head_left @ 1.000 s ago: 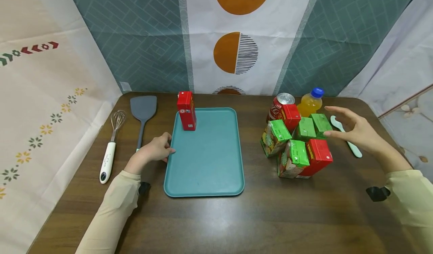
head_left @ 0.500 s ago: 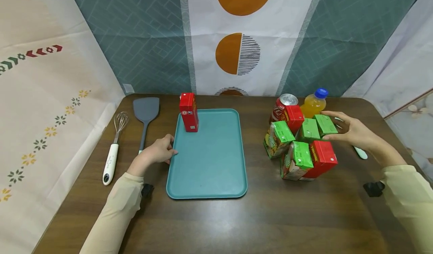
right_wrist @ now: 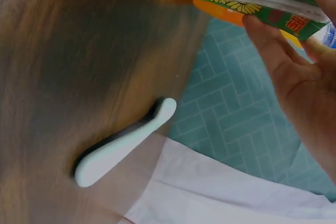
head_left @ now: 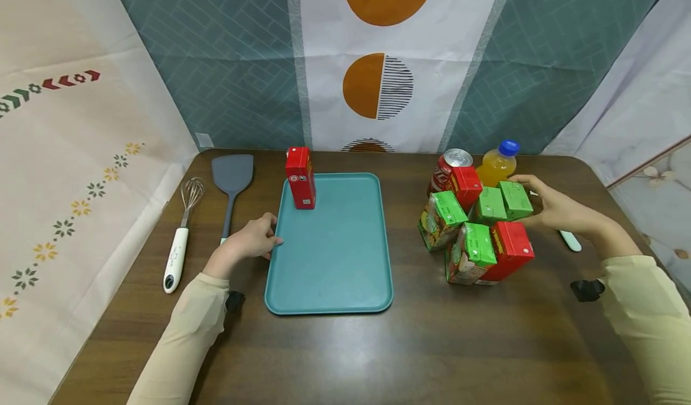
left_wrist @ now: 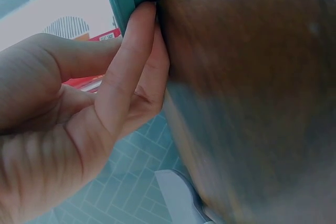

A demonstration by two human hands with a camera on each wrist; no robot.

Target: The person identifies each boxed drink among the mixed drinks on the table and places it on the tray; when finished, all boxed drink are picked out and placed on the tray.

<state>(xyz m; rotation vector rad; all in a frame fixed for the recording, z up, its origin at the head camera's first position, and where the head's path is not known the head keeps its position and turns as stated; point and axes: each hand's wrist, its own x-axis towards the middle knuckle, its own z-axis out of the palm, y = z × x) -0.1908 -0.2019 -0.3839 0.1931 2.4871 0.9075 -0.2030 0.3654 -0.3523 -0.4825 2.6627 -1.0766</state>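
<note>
At the left edge of a teal tray (head_left: 332,255), my left hand (head_left: 250,239) pinches the rim between thumb and fingers. The left wrist view shows those fingers (left_wrist: 126,61) right against the tray's side. A red drink carton (head_left: 300,180) stands upright at the tray's back left corner. My right hand (head_left: 561,213) grips a green drink carton (head_left: 514,199) from its right, thumb on the near side and fingers on the far side. Yellow flowers show on that carton in the right wrist view. Another green carton (head_left: 489,205) stands close to its left.
Around the held carton are red cartons (head_left: 511,246), green-topped cartons (head_left: 469,255), a cola can (head_left: 449,166) and an orange drink bottle (head_left: 496,164). A pale green spoon (right_wrist: 123,145) lies on the right. A whisk (head_left: 180,237) and a grey spatula (head_left: 232,180) lie on the left.
My right hand has moved left from beside the cartons, and its thumb and fingers have closed on the rightmost green drink carton. The left hand stays at the tray's edge.
</note>
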